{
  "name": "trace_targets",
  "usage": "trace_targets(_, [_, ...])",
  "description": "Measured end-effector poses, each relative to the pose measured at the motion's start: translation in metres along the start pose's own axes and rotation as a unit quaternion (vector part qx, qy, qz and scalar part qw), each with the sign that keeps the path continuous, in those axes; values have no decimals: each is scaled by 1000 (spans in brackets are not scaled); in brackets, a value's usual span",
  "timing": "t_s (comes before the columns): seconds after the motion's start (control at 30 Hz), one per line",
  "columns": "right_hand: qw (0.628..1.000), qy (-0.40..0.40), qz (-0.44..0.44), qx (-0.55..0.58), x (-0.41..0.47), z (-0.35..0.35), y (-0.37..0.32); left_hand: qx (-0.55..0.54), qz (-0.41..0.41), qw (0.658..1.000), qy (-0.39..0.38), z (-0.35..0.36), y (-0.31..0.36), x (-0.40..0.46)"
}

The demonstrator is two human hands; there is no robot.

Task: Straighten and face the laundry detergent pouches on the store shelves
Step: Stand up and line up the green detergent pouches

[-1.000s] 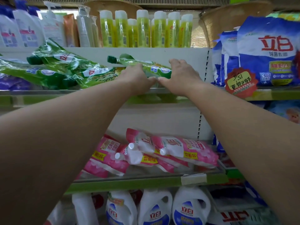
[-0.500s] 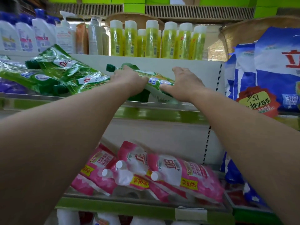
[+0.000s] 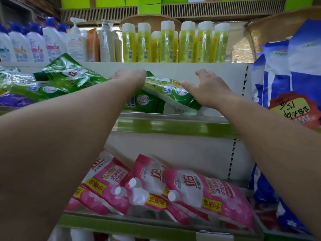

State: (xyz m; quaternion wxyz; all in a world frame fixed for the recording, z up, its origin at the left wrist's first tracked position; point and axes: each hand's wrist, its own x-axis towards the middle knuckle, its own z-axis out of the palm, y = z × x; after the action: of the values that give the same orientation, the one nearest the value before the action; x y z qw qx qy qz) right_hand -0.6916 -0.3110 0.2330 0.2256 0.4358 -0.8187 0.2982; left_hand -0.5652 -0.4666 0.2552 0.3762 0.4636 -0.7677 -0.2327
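A green detergent pouch (image 3: 166,94) lies tilted on the middle shelf (image 3: 173,126), its lower end near the front edge. My left hand (image 3: 129,76) grips its far left end, fingers curled over the top. My right hand (image 3: 208,89) rests against its right side with the thumb on the pouch and the fingers spread and raised. More green pouches (image 3: 69,77) lie in a loose heap to the left. Several pink pouches (image 3: 199,192) lie overlapping on the shelf below, white caps toward me.
Yellow-green bottles (image 3: 170,44) and white pump bottles (image 3: 52,42) stand on the shelf above. Big blue and white detergent bags (image 3: 295,66) with a red price tag (image 3: 295,110) fill the right bay. A purple pouch (image 3: 13,100) lies under the green heap.
The green pouch has come forward and down toward the shelf's front edge. My right hand's fingers have lifted and spread. The view has moved closer to the shelf.
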Motion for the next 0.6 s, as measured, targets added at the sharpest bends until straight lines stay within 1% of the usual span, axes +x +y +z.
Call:
trace_targets(0.1, [1000, -2, 6, 3, -1, 3, 1, -31, -9, 999, 12, -2, -1, 8])
trace_targets(0.2, [1000, -9, 12, 1, -2, 7, 1, -71, -39, 996, 24, -2, -7, 15])
trace_targets(0.27, [1000, -7, 16, 0, 0, 8, 1, -80, -50, 995, 34, -1, -10, 18])
trace_targets(0.4, [1000, -7, 16, 4, 4, 9, -1, -50, -48, 996, 50, 3, -13, 27])
trace_targets(0.6, [1000, -19, -7, 3, 3, 16, -11, -13, -39, 998, 38, 16, -13, 31])
